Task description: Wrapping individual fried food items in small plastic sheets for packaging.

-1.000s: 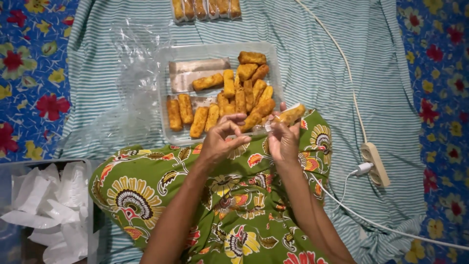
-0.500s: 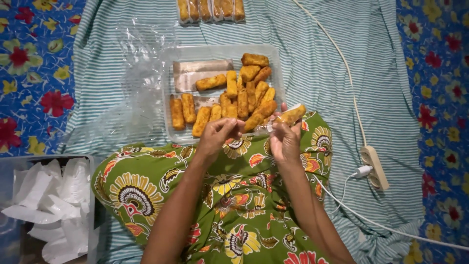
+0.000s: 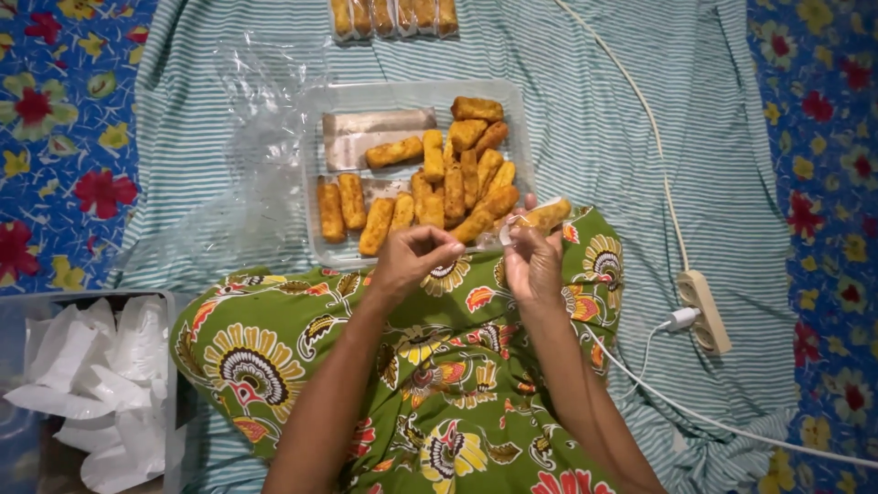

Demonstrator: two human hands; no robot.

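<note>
You are looking at a golden-brown breaded stick (image 3: pixel 547 216), partly sheathed in a clear wrapper, lying tilted just right of the tray's near right corner.

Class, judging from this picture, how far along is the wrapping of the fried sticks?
Done: a row of wrapped sticks lies at the top. In hand: the right hand holds one stick in clear wrap, the left hand beside it. Left: many bare sticks in the tray.
</note>
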